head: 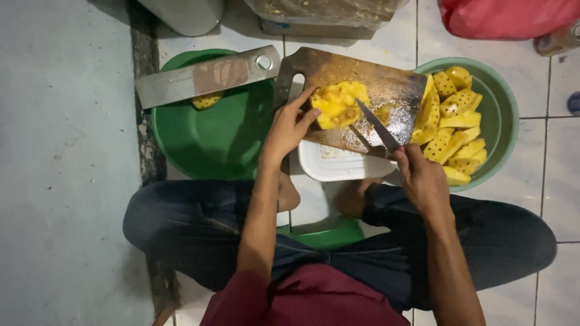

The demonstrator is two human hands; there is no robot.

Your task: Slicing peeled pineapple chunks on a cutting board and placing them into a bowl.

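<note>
Pineapple (338,104) lies on the board (386,84), pinned at its near edge by left hand (289,128) fingertips. Right hand (423,178) grips a knife (376,125), tip apparently touching it. Likely soft, wet, slippery; hold the flanks.

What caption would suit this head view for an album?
Left hand steadies a pineapple piece on a wooden cutting board; right hand holds a knife.

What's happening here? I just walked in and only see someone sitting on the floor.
A person is cutting fruit on a wooden cutting board. Their left hand steadies a yellow pineapple piece, and their right hand holds a knife with its tip at the fruit. Cut pieces fill the basin on the right; a green basin sits left.
</note>
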